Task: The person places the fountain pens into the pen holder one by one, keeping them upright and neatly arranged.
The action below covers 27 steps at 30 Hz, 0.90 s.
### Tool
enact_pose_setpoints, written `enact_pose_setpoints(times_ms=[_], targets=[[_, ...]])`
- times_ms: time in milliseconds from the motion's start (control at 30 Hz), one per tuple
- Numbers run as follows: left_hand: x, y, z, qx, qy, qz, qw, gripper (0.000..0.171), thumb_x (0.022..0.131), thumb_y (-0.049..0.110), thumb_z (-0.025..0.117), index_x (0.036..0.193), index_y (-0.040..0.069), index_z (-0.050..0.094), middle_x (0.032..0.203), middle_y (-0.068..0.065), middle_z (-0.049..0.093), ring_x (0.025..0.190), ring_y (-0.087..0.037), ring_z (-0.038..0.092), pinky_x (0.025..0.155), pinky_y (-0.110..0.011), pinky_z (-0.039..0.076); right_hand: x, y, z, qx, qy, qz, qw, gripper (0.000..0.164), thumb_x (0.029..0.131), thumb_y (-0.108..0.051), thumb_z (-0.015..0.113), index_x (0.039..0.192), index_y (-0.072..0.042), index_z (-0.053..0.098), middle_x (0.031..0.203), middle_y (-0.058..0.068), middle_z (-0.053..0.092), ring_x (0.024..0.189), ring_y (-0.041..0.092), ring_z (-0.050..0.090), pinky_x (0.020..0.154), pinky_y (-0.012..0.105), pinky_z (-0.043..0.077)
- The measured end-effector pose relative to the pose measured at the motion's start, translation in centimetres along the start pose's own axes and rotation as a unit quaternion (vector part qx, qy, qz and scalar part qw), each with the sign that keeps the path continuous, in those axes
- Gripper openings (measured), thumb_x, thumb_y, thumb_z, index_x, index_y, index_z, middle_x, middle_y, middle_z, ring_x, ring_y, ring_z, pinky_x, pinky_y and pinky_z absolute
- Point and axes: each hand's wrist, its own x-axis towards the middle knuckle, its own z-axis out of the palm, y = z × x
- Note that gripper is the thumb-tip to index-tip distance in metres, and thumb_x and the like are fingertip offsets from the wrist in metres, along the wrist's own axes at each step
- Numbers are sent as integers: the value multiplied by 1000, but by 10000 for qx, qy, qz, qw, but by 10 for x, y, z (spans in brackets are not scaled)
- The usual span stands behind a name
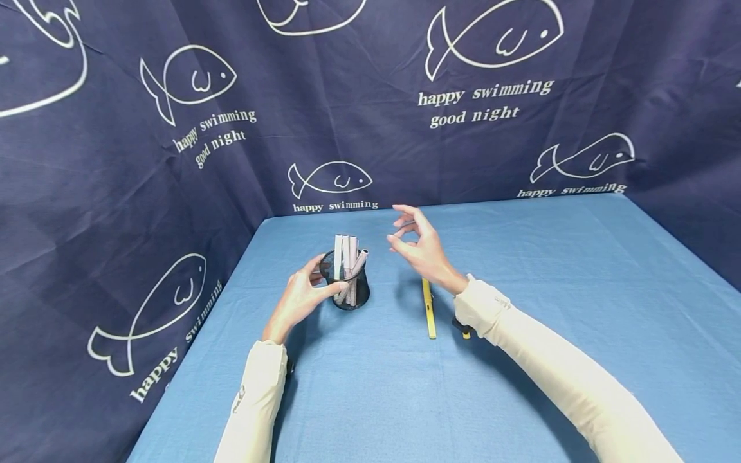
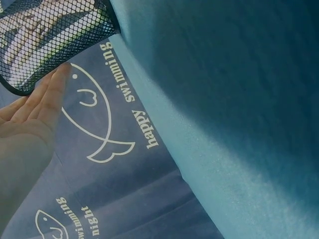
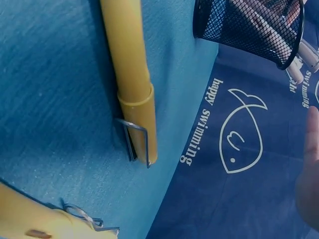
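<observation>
A black mesh pen holder (image 1: pixel 360 292) stands on the left half of the cloth, with several whitish pens (image 1: pixel 346 254) upright or leaning in it. My left hand (image 1: pixel 298 296) grips its left side, thumb across the front and fingers around the back; in the left wrist view those fingertips lie along the mesh. To the right of the holder, my right hand (image 1: pixel 425 247) hovers with bent, spread fingers and nothing between them. Beneath the right wrist lies a yellow pen (image 1: pixel 429 312) with a wire clip (image 3: pixel 137 137). A second yellow pen (image 3: pixel 45 219) is mostly hidden by the sleeve in the head view.
Blue cloth (image 1: pixel 370 392) covers the table. A dark blue curtain (image 1: pixel 405 154) printed with white fish and lettering rises along its back and sides. Cream sleeves (image 1: pixel 544 357) cover both forearms.
</observation>
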Motion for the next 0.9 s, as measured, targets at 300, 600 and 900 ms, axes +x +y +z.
enact_pose_setpoints(times_ms=[300, 600, 900], targets=[[0, 1, 0, 8, 9, 2, 10000, 88, 86, 37, 86, 156, 5, 43, 145, -21, 57, 126, -40, 60, 105, -51, 49, -3, 2, -6, 50, 80, -4, 10000, 56, 96, 6, 68, 148, -1, 49, 115, 20, 52, 95, 29, 60, 76, 38, 62], [1, -1, 0, 62, 6, -46, 10000, 90, 86, 39, 86, 156, 4, 42, 144, -20, 57, 127, -39, 60, 105, -51, 49, -9, 3, -16, 21, 48, 31, 10000, 55, 97, 7, 66, 148, 1, 46, 116, 17, 51, 95, 25, 59, 76, 37, 62], [1, -1, 0, 71, 33, -6, 10000, 89, 86, 37, 86, 156, 4, 43, 143, -20, 59, 125, -39, 61, 105, -50, 49, -14, 6, -25, 14, 114, 8, 9999, 54, 96, 8, 67, 146, 3, 47, 114, 18, 51, 93, 24, 60, 78, 55, 60]])
